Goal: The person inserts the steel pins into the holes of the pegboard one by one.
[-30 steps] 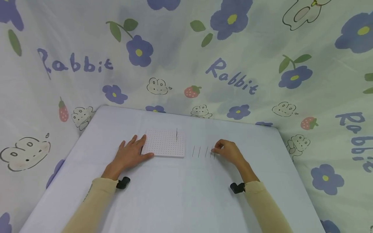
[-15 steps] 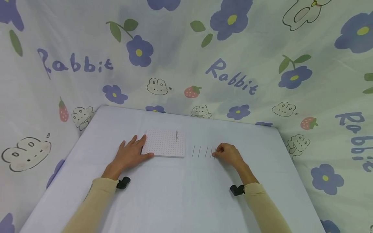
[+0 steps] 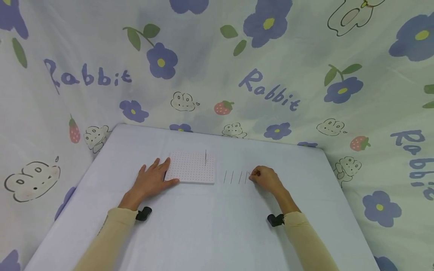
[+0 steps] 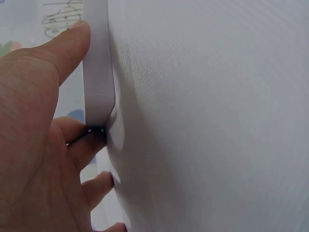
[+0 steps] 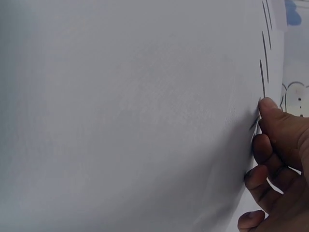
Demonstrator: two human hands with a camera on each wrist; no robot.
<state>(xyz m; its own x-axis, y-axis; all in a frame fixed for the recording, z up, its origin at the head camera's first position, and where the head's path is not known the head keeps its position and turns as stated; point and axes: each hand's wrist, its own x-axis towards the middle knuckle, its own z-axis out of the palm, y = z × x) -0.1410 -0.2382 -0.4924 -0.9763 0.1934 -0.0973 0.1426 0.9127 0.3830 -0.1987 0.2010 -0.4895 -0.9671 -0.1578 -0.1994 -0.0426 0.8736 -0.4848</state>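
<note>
A white board (image 3: 190, 169) dotted with small holes lies flat on the table. My left hand (image 3: 150, 181) rests at its near left corner, the fingers spread and the thumb along the front edge. In the left wrist view the thumb touches the board's side wall (image 4: 98, 72). Thin dark needles (image 3: 205, 158) stand upright near the board's right side. Right of the board, several similar needles (image 3: 232, 177) lie in a row. At the row's right end my right hand (image 3: 266, 178) pinches one needle (image 5: 254, 123) between thumb and forefinger, mostly hidden by the fingers.
A white cloth covers the table (image 3: 210, 233). Behind it and at both sides hangs a curtain (image 3: 210, 56) printed with flowers and rabbits. A small black wrist camera (image 3: 144, 213) sits on each forearm.
My right hand has shifted slightly right and now has the row's rightmost needle between thumb and forefinger, tilted. My left hand and the board have stayed in place.
</note>
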